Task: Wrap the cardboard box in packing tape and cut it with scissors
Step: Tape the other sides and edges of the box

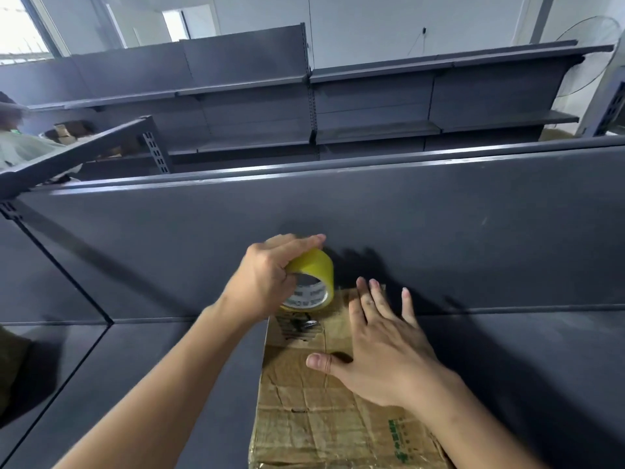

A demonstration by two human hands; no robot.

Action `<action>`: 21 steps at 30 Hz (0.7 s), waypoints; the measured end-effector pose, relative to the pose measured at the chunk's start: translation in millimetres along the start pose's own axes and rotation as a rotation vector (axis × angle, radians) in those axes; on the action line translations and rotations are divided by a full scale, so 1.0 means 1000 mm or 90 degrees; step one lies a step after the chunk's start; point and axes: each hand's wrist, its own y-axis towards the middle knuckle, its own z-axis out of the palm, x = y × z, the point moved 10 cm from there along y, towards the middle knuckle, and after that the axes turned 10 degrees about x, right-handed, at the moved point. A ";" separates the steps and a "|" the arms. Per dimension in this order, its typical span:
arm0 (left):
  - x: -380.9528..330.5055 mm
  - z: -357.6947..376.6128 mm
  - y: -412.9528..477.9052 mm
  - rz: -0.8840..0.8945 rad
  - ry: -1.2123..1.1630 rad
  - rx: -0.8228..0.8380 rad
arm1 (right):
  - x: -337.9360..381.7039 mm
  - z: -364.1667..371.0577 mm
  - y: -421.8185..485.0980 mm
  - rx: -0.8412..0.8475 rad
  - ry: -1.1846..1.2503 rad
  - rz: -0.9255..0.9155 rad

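Brown, creased cardboard: one box [304,424] lies on the dark grey counter [152,384], its far end against an upright grey panel [439,231]. One roll of yellow tape [316,269] stands tilted at the far left corner of the box top, and the left hand [267,279] grips it, fingers curled over the roll's rim. The right hand [382,353] lies flat on the box top with fingers straight and spread, holding nothing and covering the right part of the lid. Beyond the panel stand rows of grey metal shelves [372,96]. One wall fan [588,62] hangs at the far right, and part of another person [20,143] shows at the far left.
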 end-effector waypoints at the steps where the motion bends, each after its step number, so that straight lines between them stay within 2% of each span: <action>1: 0.005 -0.008 -0.003 -0.003 0.032 0.012 | 0.001 0.001 0.000 0.001 -0.007 0.002; 8: 0.014 -0.027 -0.019 0.024 0.173 0.151 | 0.002 0.002 -0.002 0.004 -0.020 0.005; 13: 0.035 -0.024 -0.036 -0.031 0.165 0.224 | 0.003 0.002 -0.004 0.013 -0.013 -0.003; 21: 0.047 -0.016 -0.064 -0.034 0.157 0.281 | 0.005 0.003 -0.007 0.022 -0.025 -0.024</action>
